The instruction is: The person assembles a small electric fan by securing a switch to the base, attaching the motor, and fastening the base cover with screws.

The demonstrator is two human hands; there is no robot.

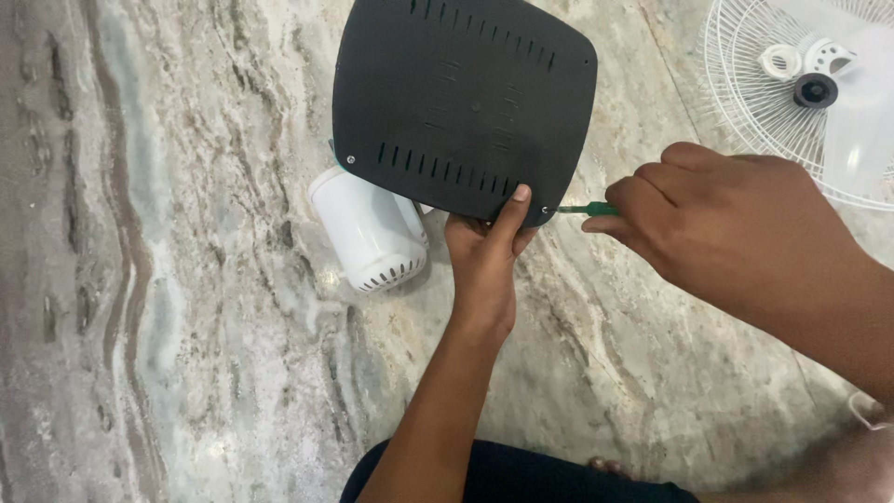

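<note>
On the marble floor, the left hand [482, 250] pinches the near edge of the stiff, probably light black base [463, 101], while the right hand [694, 216] clenches a green screwdriver [585, 209] at its corner screw.

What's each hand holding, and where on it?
Left hand grips the black vented base plate at its near edge, thumb on top. Right hand holds a green-handled screwdriver by the handle, its tip at the plate's corner.

1 head view, steeply down, close over marble floor [186, 279].
</note>
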